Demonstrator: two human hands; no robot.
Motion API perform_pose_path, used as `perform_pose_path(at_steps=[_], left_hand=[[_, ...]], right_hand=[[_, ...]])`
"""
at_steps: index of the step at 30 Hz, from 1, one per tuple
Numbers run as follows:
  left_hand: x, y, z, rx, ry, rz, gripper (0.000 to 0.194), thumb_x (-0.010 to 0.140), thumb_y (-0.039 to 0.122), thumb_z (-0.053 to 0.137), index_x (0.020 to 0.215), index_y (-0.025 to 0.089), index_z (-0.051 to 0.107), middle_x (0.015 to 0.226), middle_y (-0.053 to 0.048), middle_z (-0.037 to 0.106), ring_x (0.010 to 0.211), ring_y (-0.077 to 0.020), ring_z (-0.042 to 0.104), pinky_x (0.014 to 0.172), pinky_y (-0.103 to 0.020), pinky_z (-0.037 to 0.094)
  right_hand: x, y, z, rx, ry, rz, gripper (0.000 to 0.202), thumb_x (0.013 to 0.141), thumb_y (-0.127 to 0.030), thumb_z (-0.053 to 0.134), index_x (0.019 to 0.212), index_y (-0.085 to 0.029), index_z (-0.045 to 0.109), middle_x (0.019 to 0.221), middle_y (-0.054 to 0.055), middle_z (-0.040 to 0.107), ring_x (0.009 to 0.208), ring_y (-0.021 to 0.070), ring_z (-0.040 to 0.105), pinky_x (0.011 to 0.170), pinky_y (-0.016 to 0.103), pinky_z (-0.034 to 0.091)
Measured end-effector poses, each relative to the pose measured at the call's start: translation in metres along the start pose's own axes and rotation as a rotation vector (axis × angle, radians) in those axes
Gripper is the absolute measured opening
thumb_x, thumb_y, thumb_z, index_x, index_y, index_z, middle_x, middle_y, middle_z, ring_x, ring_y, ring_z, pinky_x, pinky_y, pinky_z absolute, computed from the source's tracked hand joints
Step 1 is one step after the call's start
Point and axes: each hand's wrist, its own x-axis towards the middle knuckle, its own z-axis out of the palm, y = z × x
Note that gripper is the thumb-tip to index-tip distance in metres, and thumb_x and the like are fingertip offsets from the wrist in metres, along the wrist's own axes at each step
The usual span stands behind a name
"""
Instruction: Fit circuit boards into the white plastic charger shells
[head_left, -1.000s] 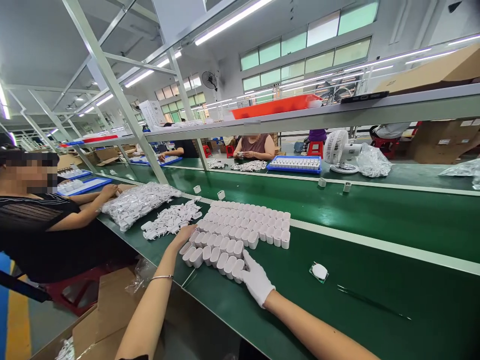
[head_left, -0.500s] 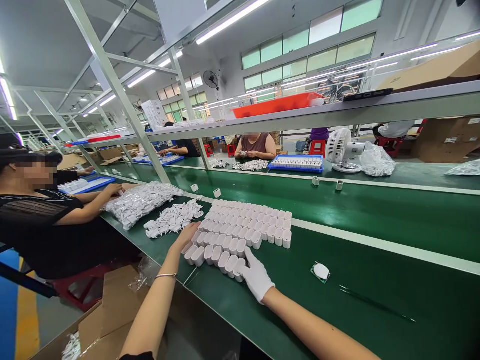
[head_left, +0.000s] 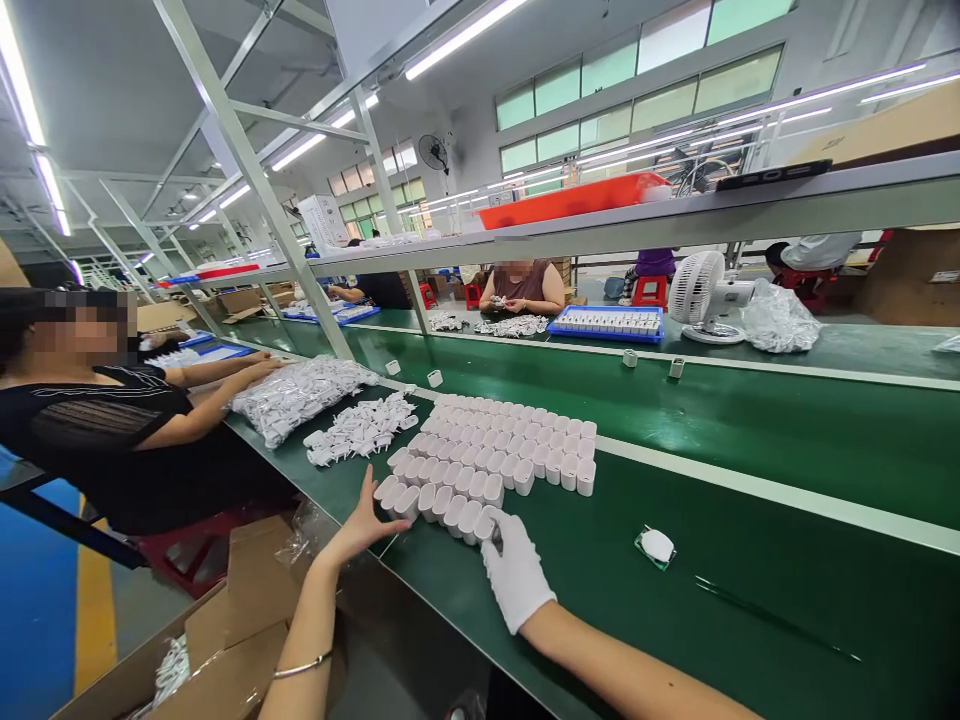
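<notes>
Glove (head_left: 525, 590): white, on the right hand (head_left: 516, 568), whose bent fingertips met the right end of the front row; whether they pinched a case could not be told.
Left hand (head_left: 366, 522): bare, thumb and fingers spread wide, just beside the row's left end; touch was unclear.
Bracelet (head_left: 302, 667): circled the left wrist.
Cases (head_left: 487, 455): white, stood upright in close rows on the green bench (head_left: 600, 620), between and beyond the hands.
Pile (head_left: 364, 428): small white parts, left of the rows.
Bag (head_left: 300, 395): clear, full of white parts, beyond the pile.
Disc (head_left: 658, 546): white, green-edged, lay well right of the glove.
Tweezers (head_left: 776, 617): lay near the disc.
Co-worker (head_left: 82, 440): sat at left, arms reaching behind the bag.
Shelf (head_left: 637, 222): carried a red tray (head_left: 570, 205) above the bench.
</notes>
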Motion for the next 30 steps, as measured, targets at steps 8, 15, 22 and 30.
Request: perform_pose_path(at_steps=[8, 15, 22, 30], left_hand=[[0.017, -0.019, 0.012, -0.074, -0.034, 0.151, 0.126, 0.062, 0.046, 0.074, 0.146, 0.019, -0.016, 0.153, -0.017, 0.019, 0.140, -0.0269, 0.020, 0.114, -0.038, 0.017], [0.027, -0.011, 0.016, -0.074, -0.087, 0.232, 0.134, 0.063, 0.034, 0.075, 0.137, 0.024, -0.036, 0.155, -0.017, 0.007, 0.141, -0.0278, 0.016, 0.114, -0.043, 0.015], [0.017, -0.009, 0.012, -0.032, 0.003, 0.269, 0.109, 0.077, 0.050, 0.054, 0.141, 0.019, -0.029, 0.154, -0.019, -0.002, 0.141, -0.0308, 0.014, 0.111, -0.047, 0.023], [0.022, -0.008, 0.015, 0.296, 0.220, 0.407, 0.120, 0.056, 0.066, 0.066, 0.146, 0.010, 0.011, 0.153, -0.018, 0.014, 0.137, -0.0399, 0.021, 0.112, -0.052, 0.020]], right_hand=[[0.015, 0.005, 0.008, -0.063, -0.004, -0.046, 0.040, 0.084, -0.019, 0.044, 0.123, -0.021, 0.054, 0.104, 0.007, 0.054, 0.092, 0.0196, 0.058, 0.086, 0.030, 0.046], [0.018, 0.005, 0.008, -0.136, -0.013, -0.051, 0.040, 0.085, -0.022, 0.045, 0.124, -0.023, 0.054, 0.107, 0.006, 0.055, 0.097, 0.0197, 0.057, 0.089, 0.029, 0.043], [-0.002, -0.011, -0.015, -0.243, -0.108, -0.010, 0.058, 0.081, -0.024, 0.049, 0.138, -0.026, 0.040, 0.110, 0.007, 0.057, 0.099, 0.0233, 0.057, 0.088, 0.033, 0.043], [-0.088, -0.027, -0.198, -0.405, -0.562, 0.084, 0.044, 0.072, -0.024, 0.052, 0.113, -0.036, 0.063, 0.100, -0.002, 0.064, 0.080, 0.0178, 0.064, 0.074, 0.025, 0.048]])
